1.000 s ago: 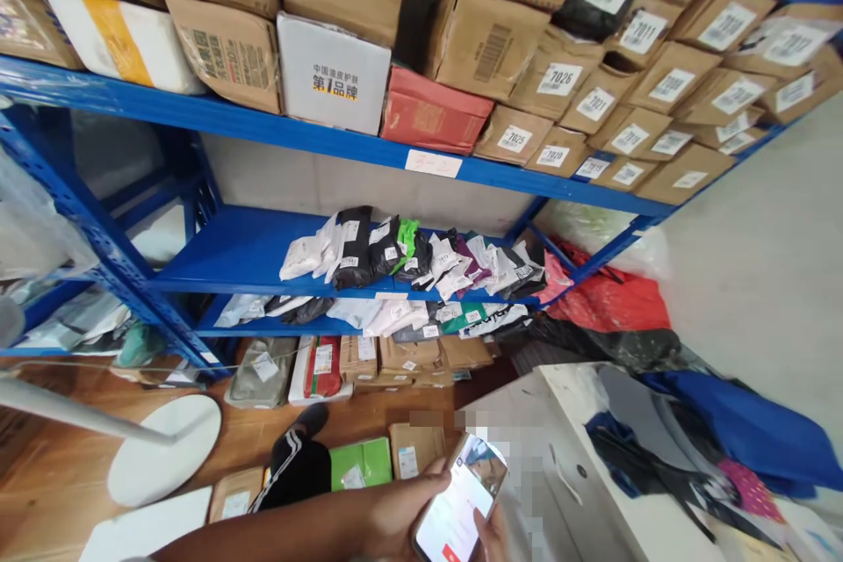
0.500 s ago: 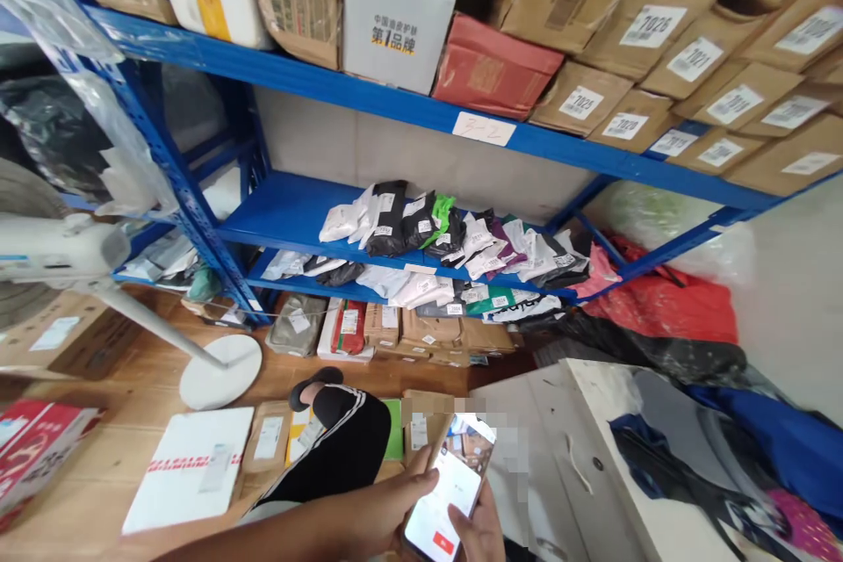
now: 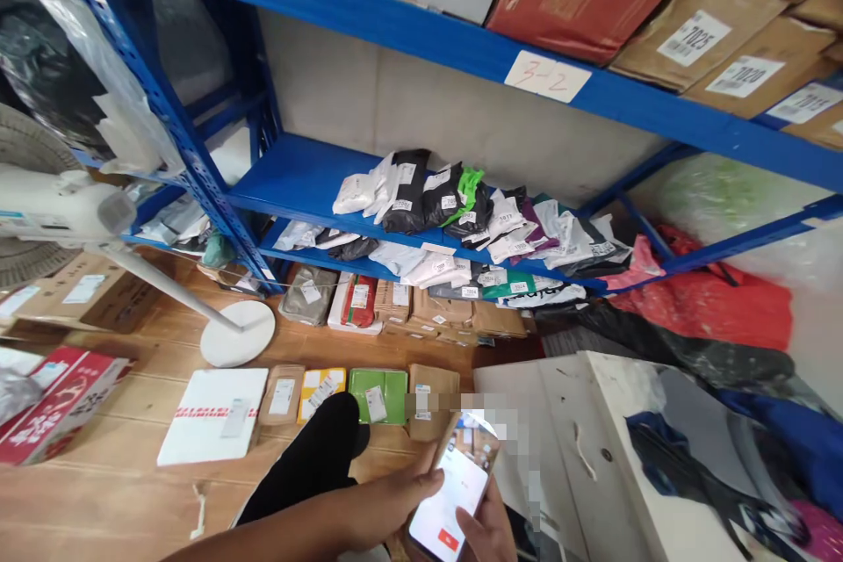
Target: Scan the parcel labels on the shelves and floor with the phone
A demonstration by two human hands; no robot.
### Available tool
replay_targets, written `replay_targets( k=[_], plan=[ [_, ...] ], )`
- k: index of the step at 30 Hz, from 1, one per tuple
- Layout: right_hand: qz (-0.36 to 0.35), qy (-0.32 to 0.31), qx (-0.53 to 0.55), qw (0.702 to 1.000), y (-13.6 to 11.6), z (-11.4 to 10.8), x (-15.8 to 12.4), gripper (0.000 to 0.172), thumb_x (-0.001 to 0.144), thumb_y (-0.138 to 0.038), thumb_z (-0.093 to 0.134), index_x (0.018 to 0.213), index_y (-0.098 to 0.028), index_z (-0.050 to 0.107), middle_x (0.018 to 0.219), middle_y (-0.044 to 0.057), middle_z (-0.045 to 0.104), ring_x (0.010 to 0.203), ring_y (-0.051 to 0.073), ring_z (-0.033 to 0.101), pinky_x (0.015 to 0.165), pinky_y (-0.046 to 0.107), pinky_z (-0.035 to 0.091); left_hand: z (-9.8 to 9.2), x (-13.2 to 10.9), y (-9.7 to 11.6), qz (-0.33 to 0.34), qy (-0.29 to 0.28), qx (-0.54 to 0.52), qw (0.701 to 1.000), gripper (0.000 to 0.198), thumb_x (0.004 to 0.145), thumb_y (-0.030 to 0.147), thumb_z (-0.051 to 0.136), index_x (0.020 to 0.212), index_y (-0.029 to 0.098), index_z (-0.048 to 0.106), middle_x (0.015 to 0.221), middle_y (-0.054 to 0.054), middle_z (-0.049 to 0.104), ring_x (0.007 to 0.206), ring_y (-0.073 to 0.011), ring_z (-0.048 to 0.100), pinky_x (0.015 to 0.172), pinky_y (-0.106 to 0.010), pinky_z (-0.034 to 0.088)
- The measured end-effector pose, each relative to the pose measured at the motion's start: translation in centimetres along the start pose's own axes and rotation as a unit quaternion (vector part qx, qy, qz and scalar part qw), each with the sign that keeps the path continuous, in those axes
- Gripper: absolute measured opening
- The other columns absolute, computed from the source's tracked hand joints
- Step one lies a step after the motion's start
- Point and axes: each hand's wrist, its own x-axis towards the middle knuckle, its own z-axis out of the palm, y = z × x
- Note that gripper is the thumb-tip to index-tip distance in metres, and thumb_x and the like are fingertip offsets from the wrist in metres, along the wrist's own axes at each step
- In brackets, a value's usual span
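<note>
I hold a smartphone (image 3: pixel 454 492) with a lit white screen at the bottom of the view, both hands on it. My left hand (image 3: pixel 388 500) reaches in from the left, fingers closed along the phone's left edge. My right hand (image 3: pixel 488 534) cups its lower right side, thumb lying by the screen. My leg in black trousers (image 3: pixel 309 457) stretches out below them over the wooden floor. Straight ahead, a row of small labelled mailer bags (image 3: pixel 474 215) lies on a blue shelf (image 3: pixel 296 184).
The blue rack carries labelled cardboard boxes (image 3: pixel 698 26) above and more bags (image 3: pixel 428 268) below. Flat parcels (image 3: pixel 378 391) and a white box (image 3: pixel 214 413) lie on the floor. A white fan (image 3: pixel 59 206) stands left. A white cabinet (image 3: pixel 593 457) with dark cloth stands right.
The view has dropped and moved closer to the lower shelves, showing more floor and parcels. The phone stays in both hands; my leg has shifted on the floor.
</note>
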Motion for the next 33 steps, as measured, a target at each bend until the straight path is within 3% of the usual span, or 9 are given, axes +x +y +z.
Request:
replay_targets(
  k=[3,8,13,16,21,24,28,33],
  plan=[
    [-0.012,-0.001,-0.046,0.999,0.5,1.3,0.7,0.053,0.055,-0.038,0.088,0.1,-0.021,0.067,0.09,0.01,0.078,0.077,0.029,0.072,0.068,0.037,0.056,-0.7,-1.5,1.1,0.017,0.049,0.037,0.998,0.071,0.08,0.06,0.057,0.141,0.029,0.04,0.113,-0.008,0.065,0.093,-0.0211,0.062,0.084,-0.036,0.05],
    [0.022,-0.011,-0.026,0.999,0.9,4.9,0.8,0.045,0.057,-0.048,0.084,0.089,-0.019,0.07,0.084,0.007,0.077,0.074,0.027,0.071,0.065,0.033,0.056,-1.7,-4.3,2.5,-0.017,0.092,0.051,0.994,0.079,0.082,0.065,0.048,0.149,0.031,0.023,0.099,-0.009,0.066,0.079,-0.0234,0.065,0.05,-0.027,0.051],
    [0.001,-0.005,0.021,1.0,1.9,8.2,-1.7,0.048,0.058,-0.04,0.079,0.099,-0.019,0.066,0.085,0.005,0.077,0.072,0.026,0.071,0.058,0.031,0.054,-1.6,-7.3,2.6,-0.012,0.14,0.061,0.988,0.1,0.076,0.058,0.061,0.152,0.024,0.005,0.077,-0.004,0.065,0.059,-0.0202,0.06,0.044,-0.027,0.05],
    [-0.034,-0.012,0.023,0.999,3.2,9.5,-3.8,0.048,0.058,-0.033,0.076,0.102,-0.02,0.063,0.084,0.003,0.077,0.068,0.024,0.07,0.058,0.031,0.054,-1.1,-9.6,2.4,-0.008,0.158,0.071,0.985,0.104,0.074,0.067,0.058,0.152,0.02,0.006,0.086,-0.009,0.068,0.063,-0.0235,0.063,0.043,-0.029,0.05],
    [-0.085,-0.033,-0.006,0.996,5.7,10.7,-7.5,0.039,0.061,-0.032,0.075,0.097,-0.019,0.064,0.095,0.006,0.076,0.09,0.027,0.068,0.081,0.036,0.052,-0.9,-14.6,0.9,0.034,0.163,0.072,0.983,0.092,0.078,0.068,0.052,0.151,0.026,0.015,0.096,-0.01,0.069,0.059,-0.0194,0.061,0.047,-0.029,0.05],
    [-0.065,-0.083,0.014,0.994,6.9,11.0,-9.8,0.037,0.064,-0.034,0.068,0.098,-0.02,0.066,0.094,0.005,0.075,0.087,0.026,0.067,0.076,0.034,0.052,-1.3,-17.6,-0.1,0.053,0.179,0.048,0.981,0.088,0.077,0.068,0.054,0.149,0.028,0.022,0.106,-0.011,0.067,0.069,-0.0212,0.064,0.047,-0.028,0.05],
    [-0.068,-0.155,-0.016,0.985,7.6,10.8,-12.8,0.037,0.065,-0.032,0.059,0.098,-0.018,0.07,0.091,0.002,0.075,0.084,0.024,0.065,0.074,0.03,0.049,-2.0,-21.0,-0.8,0.083,0.171,0.038,0.981,0.078,0.076,0.053,0.062,0.145,0.03,0.033,0.124,-0.009,0.06,0.094,-0.0264,0.063,0.049,-0.027,0.053],
    [-0.082,-0.174,-0.043,0.98,8.6,10.8,-15.5,0.031,0.07,-0.032,0.058,0.095,-0.019,0.07,0.086,0.001,0.074,0.077,0.021,0.064,0.071,0.029,0.048,-1.6,-23.9,-1.4,0.089,0.17,0.04,0.981,0.079,0.072,0.032,0.058,0.146,0.028,0.032,0.112,-0.007,0.064,0.09,-0.0262,0.063,0.049,-0.029,0.055]
  ],
)
